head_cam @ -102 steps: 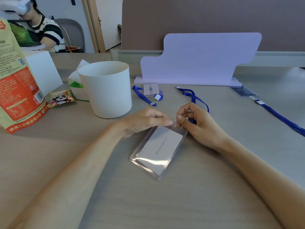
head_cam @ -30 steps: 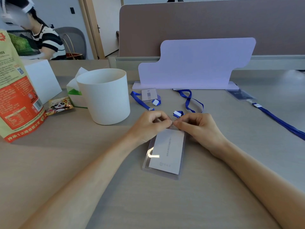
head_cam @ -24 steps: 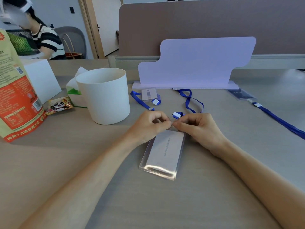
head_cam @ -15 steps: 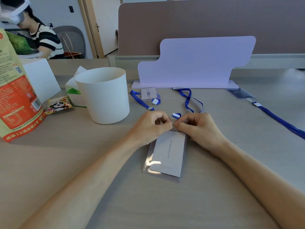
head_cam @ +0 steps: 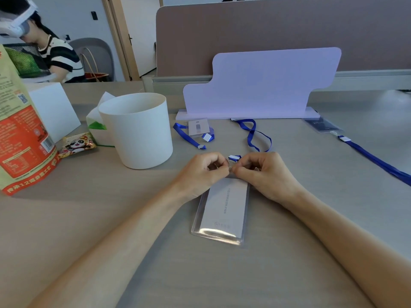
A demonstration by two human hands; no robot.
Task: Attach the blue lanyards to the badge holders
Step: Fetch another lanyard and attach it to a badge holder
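At the far left stands a red and green snack bag [head_cam: 20, 134], with a white box [head_cam: 55, 107], a panda snack packet [head_cam: 77, 144] and a tissue pack [head_cam: 97, 121] behind a white tub [head_cam: 138, 132]. Beyond the tub, a small badge holder [head_cam: 198, 127] lies on top of a short blue lanyard [head_cam: 189, 138]; whether the two are joined cannot be told.

The left hand [head_cam: 204, 172] has its fingers curled, thumb and forefinger pinching the top edge of the clear badge holder [head_cam: 222, 210], which lies flat on the desk [head_cam: 289, 274] with a white card inside. The right hand [head_cam: 264, 174] meets it fingertip to fingertip, curled tight and pinching the small metal clip [head_cam: 230, 168] right at the holder's top edge. The looped blue lanyard [head_cam: 252, 135] trails away from that clip towards the lavender stand [head_cam: 262, 85].

Whether the clip has passed through the holder's slot is hidden by the fingers, so this attachment looks under way, not finished.

Far right, a dark badge holder [head_cam: 322, 125] lies with a long blue lanyard [head_cam: 378, 162] running from its corner, and that pair looks already joined. By that reading one is done, one is in hand, and the small one is perhaps left.
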